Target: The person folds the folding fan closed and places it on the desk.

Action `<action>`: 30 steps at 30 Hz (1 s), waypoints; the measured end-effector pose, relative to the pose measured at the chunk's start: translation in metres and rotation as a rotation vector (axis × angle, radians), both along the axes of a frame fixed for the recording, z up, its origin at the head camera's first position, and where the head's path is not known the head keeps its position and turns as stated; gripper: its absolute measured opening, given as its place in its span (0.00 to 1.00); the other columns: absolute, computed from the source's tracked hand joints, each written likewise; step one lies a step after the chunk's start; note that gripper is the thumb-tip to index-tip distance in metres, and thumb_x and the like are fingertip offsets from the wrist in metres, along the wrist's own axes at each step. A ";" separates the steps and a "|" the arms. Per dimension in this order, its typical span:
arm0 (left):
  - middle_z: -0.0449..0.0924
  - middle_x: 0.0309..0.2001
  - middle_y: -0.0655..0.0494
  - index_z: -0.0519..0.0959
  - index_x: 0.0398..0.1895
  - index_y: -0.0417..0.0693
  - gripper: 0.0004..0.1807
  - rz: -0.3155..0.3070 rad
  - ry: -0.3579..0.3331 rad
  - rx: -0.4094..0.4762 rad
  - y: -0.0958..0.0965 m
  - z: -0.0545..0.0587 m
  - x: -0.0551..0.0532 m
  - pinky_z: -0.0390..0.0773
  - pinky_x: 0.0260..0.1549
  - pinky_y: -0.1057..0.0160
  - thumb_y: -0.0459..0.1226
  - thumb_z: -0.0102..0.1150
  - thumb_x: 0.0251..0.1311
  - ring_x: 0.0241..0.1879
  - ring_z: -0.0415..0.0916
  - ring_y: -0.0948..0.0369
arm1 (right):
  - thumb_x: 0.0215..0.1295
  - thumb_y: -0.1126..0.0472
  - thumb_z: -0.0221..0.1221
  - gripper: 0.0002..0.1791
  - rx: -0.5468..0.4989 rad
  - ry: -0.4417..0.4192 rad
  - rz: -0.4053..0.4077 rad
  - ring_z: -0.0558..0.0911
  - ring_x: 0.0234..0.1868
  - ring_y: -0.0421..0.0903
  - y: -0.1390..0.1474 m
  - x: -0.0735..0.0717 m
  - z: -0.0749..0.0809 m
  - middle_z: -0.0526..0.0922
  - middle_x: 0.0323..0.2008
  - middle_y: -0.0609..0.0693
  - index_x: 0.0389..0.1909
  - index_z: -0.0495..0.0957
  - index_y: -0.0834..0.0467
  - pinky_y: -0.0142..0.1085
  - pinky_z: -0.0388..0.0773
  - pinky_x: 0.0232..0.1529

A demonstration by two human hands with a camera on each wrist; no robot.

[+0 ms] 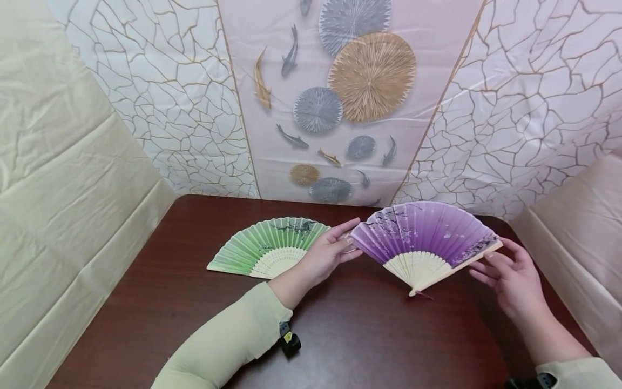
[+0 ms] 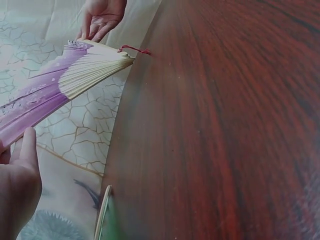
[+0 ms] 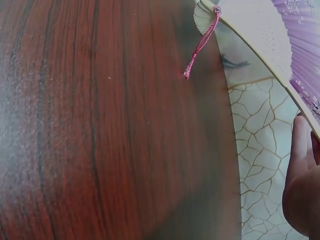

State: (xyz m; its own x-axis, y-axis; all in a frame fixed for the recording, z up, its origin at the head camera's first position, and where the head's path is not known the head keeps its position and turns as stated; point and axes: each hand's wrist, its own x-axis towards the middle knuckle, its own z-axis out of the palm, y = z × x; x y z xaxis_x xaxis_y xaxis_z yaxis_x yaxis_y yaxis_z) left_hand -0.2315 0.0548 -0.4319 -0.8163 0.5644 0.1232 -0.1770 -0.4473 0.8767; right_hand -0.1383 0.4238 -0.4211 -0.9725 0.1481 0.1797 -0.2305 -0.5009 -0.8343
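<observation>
A purple folding fan (image 1: 427,232) with pale ribs and a blossom print is spread wide above the table. My left hand (image 1: 328,254) pinches its left edge, and my right hand (image 1: 517,278) pinches the outer rib at its right end. From the fan's pivot hangs a red tassel cord (image 3: 202,45), clearest in the right wrist view. A green folding fan (image 1: 272,246), also spread, lies on the table behind my left forearm, which hides part of it. In the left wrist view only an edge of that green fan (image 2: 104,215) shows.
The dark brown wooden table (image 1: 369,335) reaches back to a patterned cloth backdrop (image 1: 194,97). Pale cloth hangs (image 1: 63,178) along the left side, with more on the right. A black strap device (image 1: 290,340) sits at my left cuff.
</observation>
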 end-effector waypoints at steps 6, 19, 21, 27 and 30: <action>0.67 0.67 0.36 0.60 0.75 0.41 0.27 -0.012 0.008 0.011 -0.001 0.000 0.000 0.71 0.61 0.46 0.24 0.38 0.74 0.60 0.74 0.50 | 0.71 0.80 0.45 0.24 0.078 0.032 -0.026 0.88 0.34 0.52 -0.009 -0.002 0.008 0.88 0.38 0.56 0.61 0.61 0.56 0.44 0.86 0.32; 0.67 0.68 0.38 0.61 0.74 0.38 0.26 -0.001 0.017 -0.006 -0.004 0.007 -0.001 0.74 0.59 0.48 0.25 0.38 0.74 0.58 0.76 0.53 | 0.69 0.82 0.45 0.29 0.113 0.074 -0.033 0.87 0.40 0.46 -0.026 -0.006 0.015 0.87 0.40 0.55 0.66 0.62 0.55 0.44 0.86 0.36; 0.67 0.68 0.38 0.62 0.74 0.40 0.26 0.002 0.016 -0.007 -0.004 0.007 -0.001 0.74 0.59 0.49 0.25 0.38 0.74 0.58 0.76 0.52 | 0.69 0.82 0.45 0.31 0.104 0.082 -0.032 0.87 0.40 0.46 -0.029 -0.007 0.016 0.87 0.39 0.55 0.67 0.61 0.55 0.43 0.85 0.36; 0.67 0.67 0.36 0.63 0.73 0.40 0.26 -0.003 0.029 -0.007 -0.005 0.007 -0.003 0.73 0.60 0.47 0.25 0.38 0.73 0.59 0.75 0.51 | 0.69 0.83 0.45 0.41 0.086 0.098 0.004 0.88 0.39 0.49 -0.041 -0.008 0.018 0.87 0.40 0.57 0.77 0.49 0.53 0.43 0.85 0.38; 0.68 0.67 0.37 0.63 0.73 0.40 0.26 -0.006 0.026 -0.003 -0.004 0.009 -0.004 0.69 0.62 0.43 0.25 0.39 0.73 0.59 0.75 0.49 | 0.68 0.83 0.45 0.45 0.097 0.105 0.021 0.88 0.38 0.50 -0.048 -0.009 0.019 0.87 0.40 0.57 0.79 0.42 0.52 0.43 0.85 0.38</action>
State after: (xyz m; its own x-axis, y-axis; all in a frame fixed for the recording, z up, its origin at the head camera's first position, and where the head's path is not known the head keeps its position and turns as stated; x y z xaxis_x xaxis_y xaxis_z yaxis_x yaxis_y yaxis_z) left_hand -0.2359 0.0504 -0.4231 -0.8094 0.5698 0.1421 -0.1572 -0.4433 0.8825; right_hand -0.1475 0.3759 -0.4024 -0.9502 0.1049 0.2935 -0.3096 -0.4248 -0.8507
